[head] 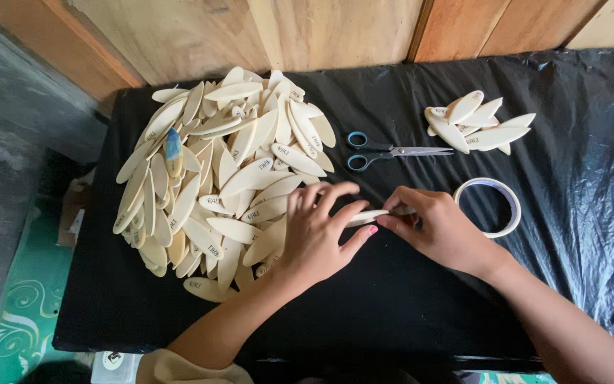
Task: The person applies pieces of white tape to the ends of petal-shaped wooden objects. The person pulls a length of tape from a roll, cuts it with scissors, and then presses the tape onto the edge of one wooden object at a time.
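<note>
head view: my left hand (318, 231) and right hand (438, 227) meet mid-table over the black plastic sheet (406, 299). both pinch one pale oval wooden piece (365, 216) between them, left fingers curled on its left end, right thumb and fingertips closed on its right end. the piece sits just off the sheet, roughly level. touching my left hand on its far side is the big heap of same oval pieces (214, 178), one with a blue tip (173, 146). blue-handled scissors (385, 152) lie closed beyond my hands. a tape roll (514, 206) lies flat just beside my right hand. a small pile of ovals (477, 128) sits past the tape, near the wooden wall (307, 32).
</note>
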